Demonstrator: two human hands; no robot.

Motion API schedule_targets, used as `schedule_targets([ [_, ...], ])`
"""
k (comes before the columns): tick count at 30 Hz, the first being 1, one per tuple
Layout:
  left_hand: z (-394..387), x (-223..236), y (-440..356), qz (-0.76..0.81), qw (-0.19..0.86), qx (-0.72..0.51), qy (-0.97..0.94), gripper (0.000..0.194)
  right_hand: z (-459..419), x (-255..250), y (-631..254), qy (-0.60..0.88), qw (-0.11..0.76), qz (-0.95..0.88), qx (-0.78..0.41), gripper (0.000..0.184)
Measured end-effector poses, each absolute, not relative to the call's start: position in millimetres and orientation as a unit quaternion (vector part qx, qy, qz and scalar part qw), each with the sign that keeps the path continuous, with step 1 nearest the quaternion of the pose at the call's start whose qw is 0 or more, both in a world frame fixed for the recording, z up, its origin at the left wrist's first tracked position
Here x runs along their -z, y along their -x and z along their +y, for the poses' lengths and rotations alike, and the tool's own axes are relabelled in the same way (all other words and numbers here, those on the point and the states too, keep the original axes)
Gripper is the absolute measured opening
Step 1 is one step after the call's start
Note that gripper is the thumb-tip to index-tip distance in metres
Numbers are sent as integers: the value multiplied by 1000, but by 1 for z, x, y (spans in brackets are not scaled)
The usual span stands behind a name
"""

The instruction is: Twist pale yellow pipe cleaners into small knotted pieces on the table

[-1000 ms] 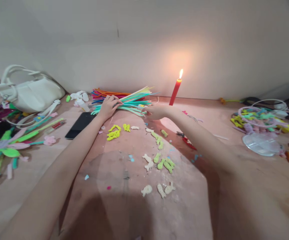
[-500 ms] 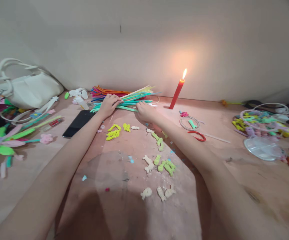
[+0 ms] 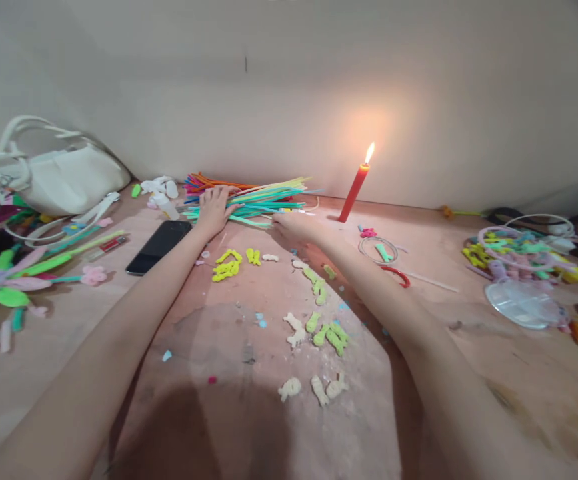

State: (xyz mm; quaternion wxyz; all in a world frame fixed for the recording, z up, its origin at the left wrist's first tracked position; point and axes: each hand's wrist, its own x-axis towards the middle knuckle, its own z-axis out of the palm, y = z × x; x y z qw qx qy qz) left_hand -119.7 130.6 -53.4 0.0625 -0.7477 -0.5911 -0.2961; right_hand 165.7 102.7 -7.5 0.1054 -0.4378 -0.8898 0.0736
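A loose bundle of pipe cleaners [image 3: 263,205] in teal, mint, pale yellow, orange and pink lies near the wall. My left hand [image 3: 215,209] rests across its left part, palm down with fingers spread. At the front right of the bundle is my right hand [image 3: 293,225], its fingers curled together at the end of a mint pipe cleaner [image 3: 249,221]. The fingertips are partly hidden. Nearer me lie small twisted shapes in yellow [image 3: 227,267], green [image 3: 337,338] and cream [image 3: 289,388].
A lit red candle [image 3: 354,194] stands right of the bundle. On the left are a black phone [image 3: 159,248], a white handbag [image 3: 76,180] and fuzzy flowers [image 3: 9,283]. Wire rings [image 3: 377,250], a clear plastic dish [image 3: 523,305] and a colourful pile [image 3: 513,250] lie on the right.
My left hand's fingers have spread and lifted a little on the bundle. My right hand has drawn slightly towards me, with its fingers more curled. The view has shifted slightly.
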Motion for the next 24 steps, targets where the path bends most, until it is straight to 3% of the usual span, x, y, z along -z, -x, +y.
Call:
schedule_targets([
  [7, 142, 59, 125, -603, 52, 298, 739, 49, 118, -21, -191, 378, -16, -916, -136, 43],
  [10, 147, 61, 126, -604, 47, 297, 738, 50, 120, -28, -201, 366, -34, -916, -159, 26],
  [24, 149, 61, 127, -613, 36, 291, 734, 51, 92, -45, -269, 417, 56, -875, -239, 34],
])
